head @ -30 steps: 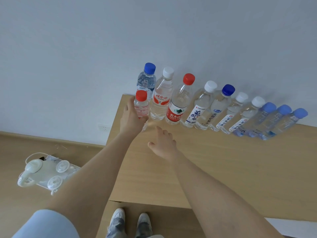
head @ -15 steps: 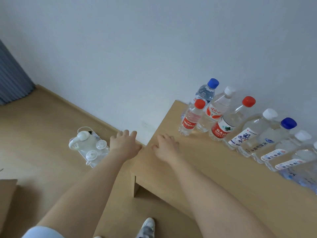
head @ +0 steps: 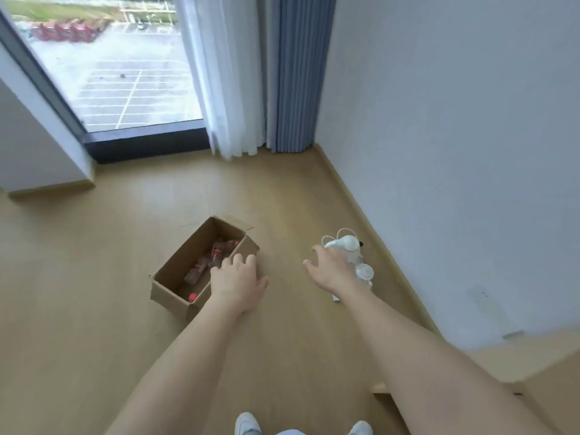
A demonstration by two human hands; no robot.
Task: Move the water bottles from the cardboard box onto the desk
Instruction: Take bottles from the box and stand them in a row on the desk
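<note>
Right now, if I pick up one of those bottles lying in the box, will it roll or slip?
Probably apt to roll: the bottles lie on their sides in the cardboard box. They look small and clear plastic, so likely light, though the fill is too blurred to tell. Smooth sides may slip; grip the red label.

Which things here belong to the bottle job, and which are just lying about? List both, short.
Job:
box
bottles lying in it
desk, corner at lower right

Lying about:
white gadget
curtains
window
</note>
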